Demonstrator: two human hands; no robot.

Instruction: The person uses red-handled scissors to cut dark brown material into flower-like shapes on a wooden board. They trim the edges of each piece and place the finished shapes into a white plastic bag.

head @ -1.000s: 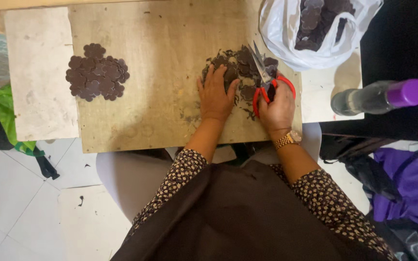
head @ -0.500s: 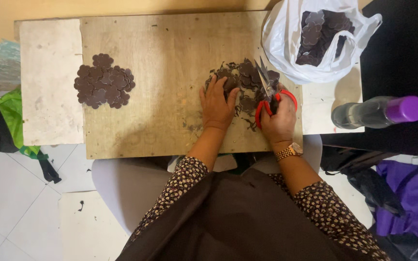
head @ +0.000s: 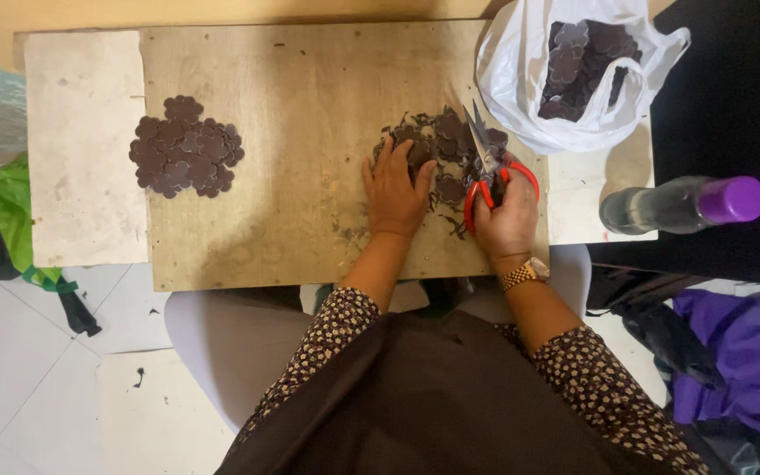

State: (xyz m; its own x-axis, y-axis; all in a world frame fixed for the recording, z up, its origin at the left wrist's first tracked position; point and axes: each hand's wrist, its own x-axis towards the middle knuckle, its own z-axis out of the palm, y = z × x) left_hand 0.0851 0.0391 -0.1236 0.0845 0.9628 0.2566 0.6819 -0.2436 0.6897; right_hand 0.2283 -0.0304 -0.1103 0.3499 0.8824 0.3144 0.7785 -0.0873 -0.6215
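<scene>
Red-handled scissors (head: pixel 489 167) sit clamped in the right hand (head: pixel 507 220), blades pointing into the pile of dark cut pieces (head: pixel 437 149) on the tabletop (head: pixel 310 88). Left hand (head: pixel 395 195) lies flat, fingers spread, pressing that pile steady, apparently so pieces stay put.

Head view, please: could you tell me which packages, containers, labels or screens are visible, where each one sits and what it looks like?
White thin plastic carrier bag: top right of the table, mouth open, holding dark brown flower-shaped pieces.
Clear plastic bottle with a purple cap: right of the table, lying on its side, cap pointing right.
No labels, signs or screens are visible.
</scene>
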